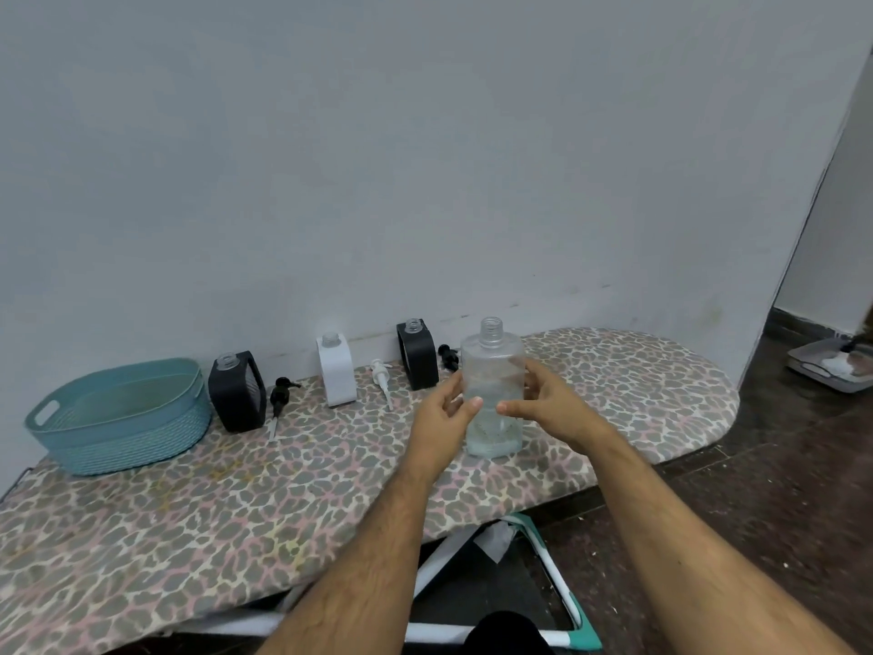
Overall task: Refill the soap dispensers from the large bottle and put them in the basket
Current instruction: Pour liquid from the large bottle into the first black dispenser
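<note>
A large clear bottle (492,366) with no cap stands upright on the leopard-print ironing board (236,512), with a little liquid at its bottom. My left hand (441,418) and my right hand (552,404) hold it from either side, thumbs in front and fingers behind. Along the wall stand three uncapped dispensers: a black one (236,399), a white one (336,371) and another black one (418,356). Their pumps lie beside them: black (279,399), white (381,375), black (449,354). The teal basket (118,446) sits at the far left with nothing in it.
The wall runs right behind the dispensers. The board's rounded end is to the right, and its front edge drops to a dark floor with the board's legs (557,583) below. A grey tray (831,371) lies on the floor at far right.
</note>
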A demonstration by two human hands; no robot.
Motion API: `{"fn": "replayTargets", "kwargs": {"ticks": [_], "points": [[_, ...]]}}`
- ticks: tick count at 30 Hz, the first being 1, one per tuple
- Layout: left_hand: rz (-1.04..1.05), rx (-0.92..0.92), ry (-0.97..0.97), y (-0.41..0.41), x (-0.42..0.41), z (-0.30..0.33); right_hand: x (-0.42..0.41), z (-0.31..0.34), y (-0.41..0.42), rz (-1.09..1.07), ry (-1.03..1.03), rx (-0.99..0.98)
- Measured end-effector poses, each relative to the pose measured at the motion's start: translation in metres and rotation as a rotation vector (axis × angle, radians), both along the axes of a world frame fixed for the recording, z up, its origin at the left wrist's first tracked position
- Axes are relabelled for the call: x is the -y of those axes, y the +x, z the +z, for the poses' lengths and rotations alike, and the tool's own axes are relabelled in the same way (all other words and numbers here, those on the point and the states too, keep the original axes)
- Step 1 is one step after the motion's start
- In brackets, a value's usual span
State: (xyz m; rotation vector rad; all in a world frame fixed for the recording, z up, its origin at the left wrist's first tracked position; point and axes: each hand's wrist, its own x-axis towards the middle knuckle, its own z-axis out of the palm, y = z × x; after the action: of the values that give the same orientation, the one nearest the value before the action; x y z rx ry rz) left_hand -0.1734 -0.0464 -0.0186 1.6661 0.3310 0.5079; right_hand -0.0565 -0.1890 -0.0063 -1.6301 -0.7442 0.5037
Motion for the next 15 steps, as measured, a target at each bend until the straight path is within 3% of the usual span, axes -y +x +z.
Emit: {"fn": "replayTargets", "kwargs": {"ticks": [12,15], "points": [[-0.001,-0.076,0.07,0.001,0.006,0.003,0.005,-0.003,-0.004,-0.019,0.029,0.087],[0.025,-0.102,0.149,-0.011,-0.001,0.008,0.0,0.006,-0.012,-0.219,0.014,0.225]]}}
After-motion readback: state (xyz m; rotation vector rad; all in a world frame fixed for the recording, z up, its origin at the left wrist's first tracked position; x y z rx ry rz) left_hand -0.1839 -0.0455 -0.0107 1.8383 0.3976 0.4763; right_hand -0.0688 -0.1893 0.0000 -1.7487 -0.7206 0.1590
